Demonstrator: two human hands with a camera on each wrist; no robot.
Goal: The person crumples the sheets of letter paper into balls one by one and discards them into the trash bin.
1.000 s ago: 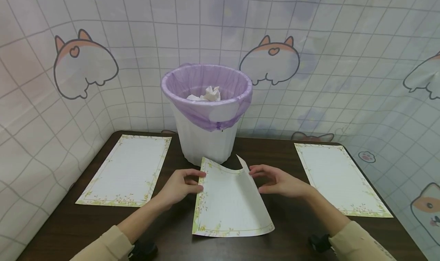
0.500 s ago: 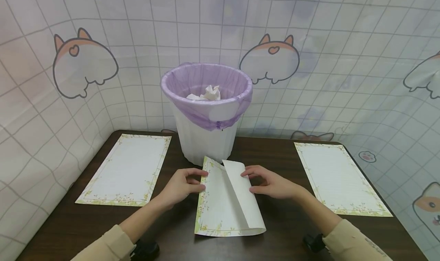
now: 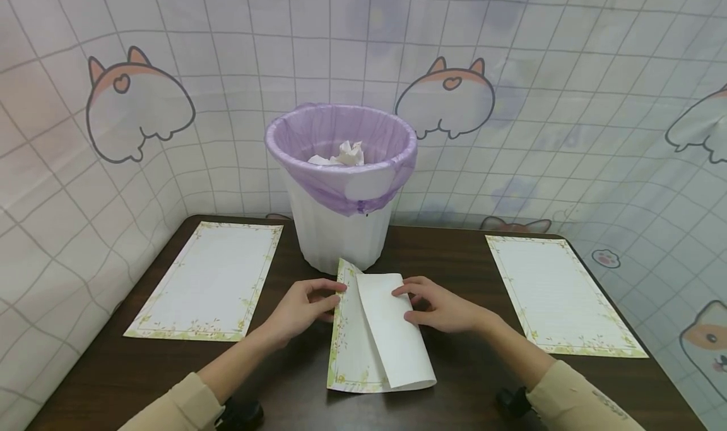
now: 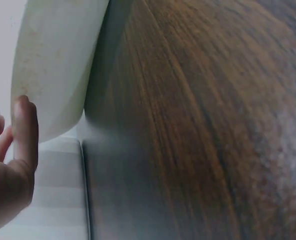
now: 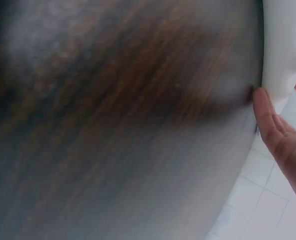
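Note:
A sheet of letter paper (image 3: 348, 358) with a leafy floral border lies in front of the bin, its right half folded over to the left so the plain white back shows. The left hand (image 3: 303, 308) grips its left edge between thumb and fingers. On the folded flap rests the right hand (image 3: 440, 305), index fingertip and thumb on the white back near the fold, other fingers partly hidden behind. The left wrist view has the left hand (image 4: 15, 155) against the paper's raised side (image 4: 57, 55). In the right wrist view, the right hand (image 5: 283, 137) touches the rounded fold (image 5: 283, 45).
Behind the sheet stands a white waste bin (image 3: 341, 235) with a purple liner (image 3: 295, 150) and crumpled paper (image 3: 349, 154) inside. Matching bordered sheets lie flat on the dark wooden table (image 3: 477, 387), a left one (image 3: 210, 279) and a right one (image 3: 559, 295). A grid-patterned curtain (image 3: 238, 71) hangs around.
The right hand has moved left, turning the sheet's right side up and over onto the left part. The left hand has stayed at the left edge, shifting slightly right with it.

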